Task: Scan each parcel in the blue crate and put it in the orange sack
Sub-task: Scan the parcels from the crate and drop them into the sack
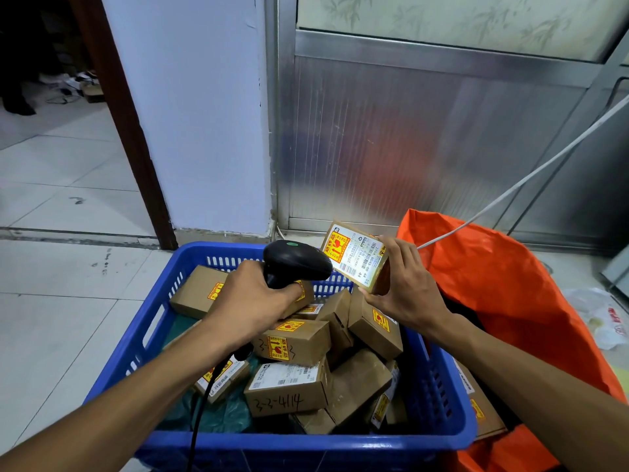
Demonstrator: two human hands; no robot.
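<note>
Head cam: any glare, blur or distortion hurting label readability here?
Head view: wide-angle bending at the edges; soft glare on the metal door panel; the held parcel is sharp, its barcode visible but small print unreadable; the scanner and both hands are unblurred; the blue crate is evenly lit.

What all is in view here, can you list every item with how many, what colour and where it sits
blue crate: one, blue, on the floor at centre.
parcels in crate: about ten, brown cardboard with yellow-red stickers, piled loosely inside.
held parcel: one, brown with white label, raised above the crate's far right corner.
scanner: one, black with green dot, aimed at the held parcel's label; its black cable runs down over the crate's front.
orange sack: one, orange, open, right of the crate, at least one parcel inside.
white cable: one, white, crossing the metal door panel.
plastic bag: one, white, on the floor at far right.
left hand: grips the scanner handle.
right hand: holds the parcel by its edges.
</note>
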